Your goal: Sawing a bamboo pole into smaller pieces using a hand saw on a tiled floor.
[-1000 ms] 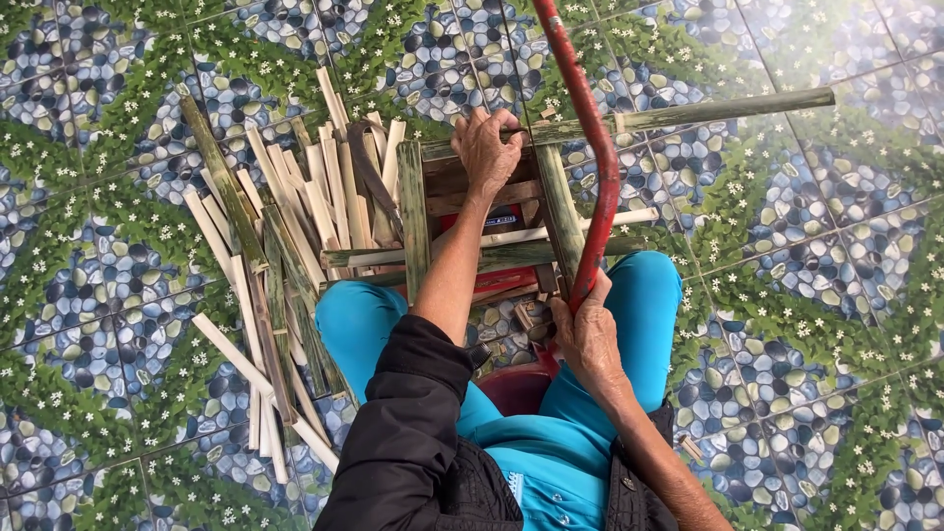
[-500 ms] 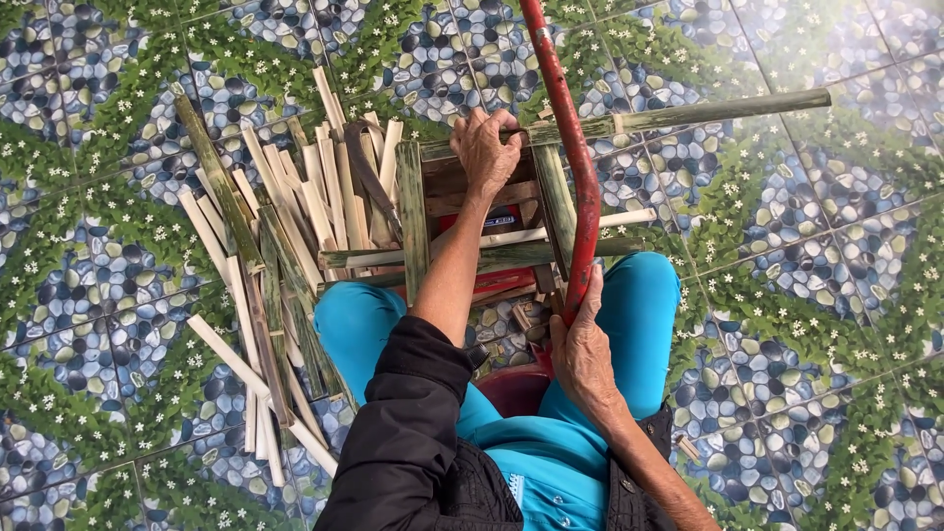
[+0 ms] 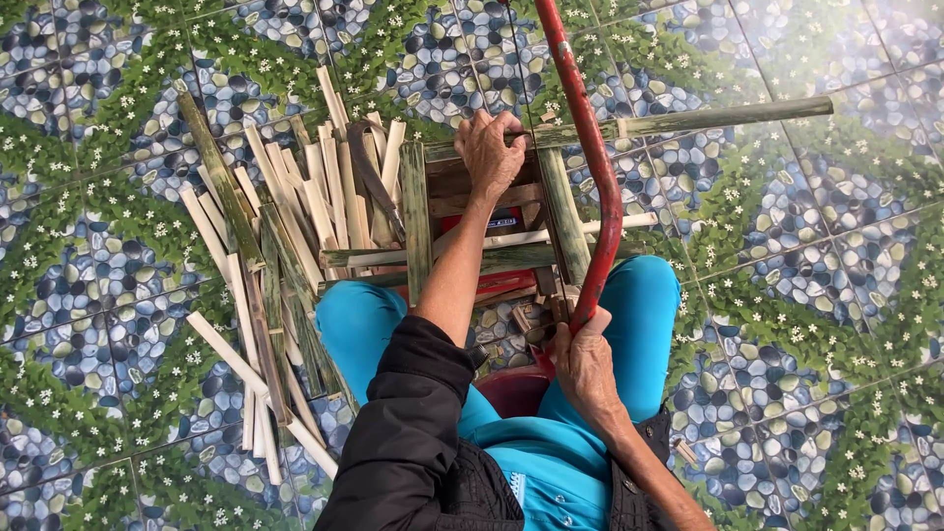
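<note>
Left hand (image 3: 489, 149): fingers clamped on long bamboo pole (image 3: 728, 117) lying across wooden frame (image 3: 492, 221). Right hand (image 3: 585, 366): fingers wrapped round red saw (image 3: 590, 167) handle (blade crossing pole). Split bamboo strips (image 3: 285, 236) beside frame on tiled floor (image 3: 806, 295).

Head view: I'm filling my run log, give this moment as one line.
left hand: pressing bamboo pole onto wooden frame | right hand: gripping red hacksaw | saw: across pole | split bamboo strips: piled on tiled floor

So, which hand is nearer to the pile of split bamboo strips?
Left. The left hand grips the bamboo pole just beside the strips; the right hand holds the red saw, farther away.
</note>
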